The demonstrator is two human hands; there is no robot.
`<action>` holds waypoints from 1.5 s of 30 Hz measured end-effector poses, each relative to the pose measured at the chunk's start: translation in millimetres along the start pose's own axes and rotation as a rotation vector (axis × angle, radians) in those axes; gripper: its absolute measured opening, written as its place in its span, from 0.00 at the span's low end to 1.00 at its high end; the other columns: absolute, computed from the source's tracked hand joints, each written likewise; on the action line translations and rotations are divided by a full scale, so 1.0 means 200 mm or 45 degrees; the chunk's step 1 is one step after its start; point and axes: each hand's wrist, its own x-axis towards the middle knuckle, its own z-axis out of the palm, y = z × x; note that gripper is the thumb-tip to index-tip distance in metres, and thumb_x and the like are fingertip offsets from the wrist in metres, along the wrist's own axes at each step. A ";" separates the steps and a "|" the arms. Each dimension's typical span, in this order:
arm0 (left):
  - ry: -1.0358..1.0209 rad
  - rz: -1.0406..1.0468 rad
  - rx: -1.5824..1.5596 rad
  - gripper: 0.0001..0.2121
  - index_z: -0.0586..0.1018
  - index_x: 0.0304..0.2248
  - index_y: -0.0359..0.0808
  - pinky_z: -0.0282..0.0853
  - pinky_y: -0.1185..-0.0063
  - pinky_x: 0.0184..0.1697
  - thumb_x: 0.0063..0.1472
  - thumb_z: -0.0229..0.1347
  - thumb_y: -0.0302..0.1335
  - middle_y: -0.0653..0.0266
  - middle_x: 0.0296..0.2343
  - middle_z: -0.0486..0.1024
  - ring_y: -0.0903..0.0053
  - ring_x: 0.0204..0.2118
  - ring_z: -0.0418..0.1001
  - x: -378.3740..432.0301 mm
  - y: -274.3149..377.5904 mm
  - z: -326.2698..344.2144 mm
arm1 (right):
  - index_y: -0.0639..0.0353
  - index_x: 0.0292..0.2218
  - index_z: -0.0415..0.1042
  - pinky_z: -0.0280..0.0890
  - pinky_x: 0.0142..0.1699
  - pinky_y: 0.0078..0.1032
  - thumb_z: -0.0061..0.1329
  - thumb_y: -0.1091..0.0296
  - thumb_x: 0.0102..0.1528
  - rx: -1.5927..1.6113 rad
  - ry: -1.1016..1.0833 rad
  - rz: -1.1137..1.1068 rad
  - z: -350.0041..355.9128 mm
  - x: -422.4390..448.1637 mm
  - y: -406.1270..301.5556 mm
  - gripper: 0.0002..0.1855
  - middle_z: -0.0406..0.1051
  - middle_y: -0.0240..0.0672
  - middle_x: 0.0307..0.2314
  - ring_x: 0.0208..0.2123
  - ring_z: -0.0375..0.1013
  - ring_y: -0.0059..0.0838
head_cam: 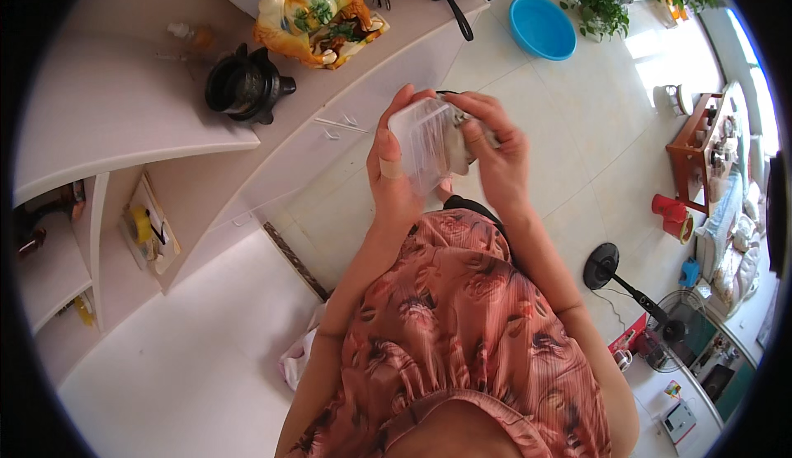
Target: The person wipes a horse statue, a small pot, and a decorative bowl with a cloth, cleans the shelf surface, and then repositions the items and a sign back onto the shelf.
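Note:
My left hand [396,180] grips a small clear plastic box [422,139] with rounded corners, holding it tilted in front of my body. A tan adhesive bandage [390,168] wraps the left thumb. My right hand [504,155] pinches a pale grey-green, soft-looking piece, likely cloth [456,152], against the box's right side. The right fingers are partly blurred, and they hide much of that piece. Whether the box holds anything cannot be told. Both hands are above the tiled floor, beside the shelf unit.
On the shelf unit's top [142,124] stand a black incense burner [247,84] and a glazed ceramic figurine [315,16]. Packing tape [140,223] lies in a compartment below. A blue basin [542,27], a standing fan [673,330] and a red bin [671,217] are on the floor.

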 end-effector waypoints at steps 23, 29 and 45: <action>-0.138 0.762 1.152 0.24 0.71 0.53 0.27 0.66 0.71 0.53 0.70 0.43 0.42 0.50 0.49 0.71 0.61 0.49 0.71 0.03 0.07 -0.04 | 0.66 0.52 0.67 0.68 0.41 0.20 0.53 0.53 0.58 0.164 -0.315 0.518 -0.01 -0.05 -0.08 0.28 0.75 0.33 0.35 0.36 0.73 0.20; -0.002 0.039 0.201 0.27 0.65 0.59 0.32 0.66 0.72 0.56 0.71 0.38 0.45 0.54 0.53 0.69 0.69 0.53 0.70 0.04 0.13 -0.12 | 0.67 0.52 0.69 0.67 0.42 0.20 0.51 0.52 0.57 0.262 -0.582 0.490 -0.05 0.03 -0.07 0.30 0.74 0.35 0.36 0.37 0.70 0.18; 0.118 -0.360 -0.727 0.22 0.65 0.59 0.37 0.69 0.70 0.55 0.72 0.41 0.40 0.61 0.50 0.72 0.71 0.49 0.73 0.04 0.09 -0.15 | 0.59 0.47 0.68 0.67 0.48 0.33 0.59 0.76 0.49 -0.576 -0.011 -0.264 0.17 0.19 -0.17 0.24 0.72 0.41 0.41 0.44 0.72 0.45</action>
